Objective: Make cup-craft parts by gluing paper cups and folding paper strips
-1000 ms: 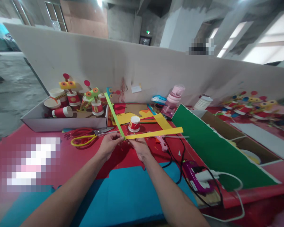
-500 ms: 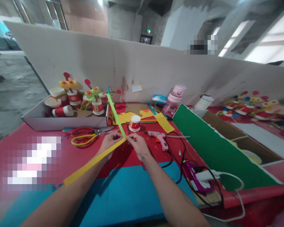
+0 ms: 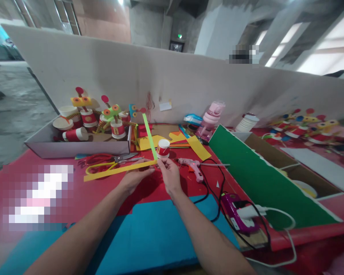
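Note:
My right hand (image 3: 171, 176) pinches the corner where two paper strips meet. From that corner a green paper strip (image 3: 150, 135) points away from me, and a yellow paper strip (image 3: 117, 169) runs out to the left. Just under the yellow strip is my left hand (image 3: 137, 178), fingers stretched out and not gripping; whether it touches the strip I cannot tell. A red and white paper cup (image 3: 163, 148) stands upside down right behind my right fingers. To the right lies a pink glue gun (image 3: 192, 166) with a glue stick in its back.
Scissors with yellow handles (image 3: 100, 168) lie at left, before a box (image 3: 80, 149) of cup figures. A green-sided box (image 3: 263, 183) stands at right, near a purple power strip (image 3: 237, 214) with cables. A blue sheet (image 3: 160, 233) covers the near edge.
The yellow strip has swung up to nearly level, and the strips' corner has shifted slightly right towards the cup. My left fingers have let go of the corner and straightened.

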`<action>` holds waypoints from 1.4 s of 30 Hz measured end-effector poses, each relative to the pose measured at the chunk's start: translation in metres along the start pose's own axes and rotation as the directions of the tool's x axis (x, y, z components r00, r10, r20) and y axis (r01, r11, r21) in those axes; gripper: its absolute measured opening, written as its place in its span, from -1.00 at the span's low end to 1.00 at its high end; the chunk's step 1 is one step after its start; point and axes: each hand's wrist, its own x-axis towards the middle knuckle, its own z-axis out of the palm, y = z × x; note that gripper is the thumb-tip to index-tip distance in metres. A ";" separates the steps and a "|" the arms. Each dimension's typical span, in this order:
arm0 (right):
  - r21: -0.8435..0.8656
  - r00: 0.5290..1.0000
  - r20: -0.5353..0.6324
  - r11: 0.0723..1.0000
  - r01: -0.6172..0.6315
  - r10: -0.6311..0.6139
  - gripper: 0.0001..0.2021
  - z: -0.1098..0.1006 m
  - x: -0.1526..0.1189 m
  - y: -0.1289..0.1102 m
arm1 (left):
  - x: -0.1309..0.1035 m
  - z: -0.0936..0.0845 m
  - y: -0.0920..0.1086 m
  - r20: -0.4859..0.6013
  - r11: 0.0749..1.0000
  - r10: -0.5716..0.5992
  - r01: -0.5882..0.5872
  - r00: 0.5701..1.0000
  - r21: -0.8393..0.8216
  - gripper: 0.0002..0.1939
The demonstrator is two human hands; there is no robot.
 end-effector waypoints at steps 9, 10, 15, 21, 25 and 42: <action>-0.006 0.990 0.112 0.997 -0.082 0.083 -0.76 0.000 0.001 0.004 | 0.005 -0.006 -0.002 -0.118 0.984 0.110 -0.092 0.987 0.150 -0.82; -0.013 0.988 0.127 0.996 -0.087 0.088 -0.75 -0.001 0.002 0.003 | 0.006 -0.007 -0.001 -0.113 0.979 0.115 -0.093 0.987 0.183 -0.82; -0.084 0.985 0.154 0.995 -0.063 0.075 -0.77 -0.005 0.003 0.001 | 0.004 -0.006 0.002 -0.107 0.958 0.135 -0.102 0.985 0.270 -0.81; -0.125 0.990 0.134 0.992 -0.018 0.035 -0.77 -0.004 0.001 0.001 | 0.005 -0.005 0.000 -0.118 0.972 0.146 -0.120 0.982 0.202 -0.82; -0.141 0.983 0.176 0.989 -0.033 0.058 -0.75 -0.006 0.002 0.004 | 0.007 -0.008 -0.001 -0.132 0.967 0.146 -0.114 0.980 0.227 -0.85; -0.106 0.984 0.173 0.994 -0.015 0.034 -0.81 -0.004 0.002 0.006 | 0.008 -0.011 -0.002 -0.157 0.995 0.069 -0.057 0.985 0.076 -0.76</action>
